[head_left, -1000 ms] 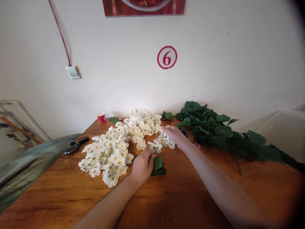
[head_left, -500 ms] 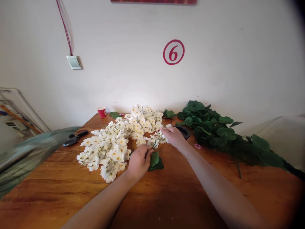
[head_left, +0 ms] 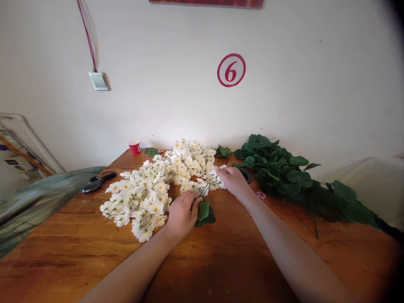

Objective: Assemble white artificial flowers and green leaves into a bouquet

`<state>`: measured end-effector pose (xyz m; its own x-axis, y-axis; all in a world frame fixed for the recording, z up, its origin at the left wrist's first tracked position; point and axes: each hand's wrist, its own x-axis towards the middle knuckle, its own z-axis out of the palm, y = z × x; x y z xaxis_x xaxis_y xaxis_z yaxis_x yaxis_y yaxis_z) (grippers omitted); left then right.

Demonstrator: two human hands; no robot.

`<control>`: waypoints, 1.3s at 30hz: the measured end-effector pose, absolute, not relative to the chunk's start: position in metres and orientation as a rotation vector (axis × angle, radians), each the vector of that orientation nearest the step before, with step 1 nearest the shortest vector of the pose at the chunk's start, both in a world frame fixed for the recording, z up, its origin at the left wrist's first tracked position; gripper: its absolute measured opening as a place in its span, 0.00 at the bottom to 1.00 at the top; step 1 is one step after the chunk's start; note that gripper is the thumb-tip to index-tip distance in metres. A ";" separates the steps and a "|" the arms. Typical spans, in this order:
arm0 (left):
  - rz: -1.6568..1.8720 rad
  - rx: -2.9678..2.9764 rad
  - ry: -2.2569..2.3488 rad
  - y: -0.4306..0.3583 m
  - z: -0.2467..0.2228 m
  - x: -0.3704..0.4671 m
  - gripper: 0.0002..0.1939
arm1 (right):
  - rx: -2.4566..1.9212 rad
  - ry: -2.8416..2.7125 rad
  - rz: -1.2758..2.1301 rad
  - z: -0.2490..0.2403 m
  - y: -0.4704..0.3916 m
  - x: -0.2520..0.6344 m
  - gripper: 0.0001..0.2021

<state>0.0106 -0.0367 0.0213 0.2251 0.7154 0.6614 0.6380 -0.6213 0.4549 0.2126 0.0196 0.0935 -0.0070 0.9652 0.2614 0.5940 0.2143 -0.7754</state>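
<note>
My left hand is closed around the thin green stems of an artificial flower spray. Green leaves stick out below its fingers, over the table. My right hand is at the blossom end of the same spray, thumb and fingers pinched together at the white petals; the exact grip is partly hidden. Left of and behind both hands lies a large heap of white artificial flowers with yellow centres. A black round object is half covered by my right hand.
Dark green artificial leaves are piled along the right side of the wooden table. Black-handled pliers or cutters lie at the left edge. A red paper cup stands near the wall, and a small pink flower lies beside the leaves.
My right hand has shifted slightly to the right along the blossoms. My left hand keeps its hold on the stems, and the view has tilted a little.
</note>
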 end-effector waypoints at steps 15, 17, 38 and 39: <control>1.352 2.283 1.339 -0.037 0.021 0.010 0.08 | -1.522 -1.771 0.555 0.092 0.017 0.209 0.24; 1.359 2.221 1.339 -0.036 0.022 0.010 0.07 | -1.519 -1.806 0.548 0.091 0.017 0.208 0.24; 1.371 2.010 1.447 -0.035 0.024 0.009 0.06 | -1.136 -1.575 0.952 0.090 0.020 0.206 0.22; 1.370 2.011 1.446 -0.035 0.024 0.009 0.05 | -1.109 -1.610 0.976 0.092 0.019 0.208 0.24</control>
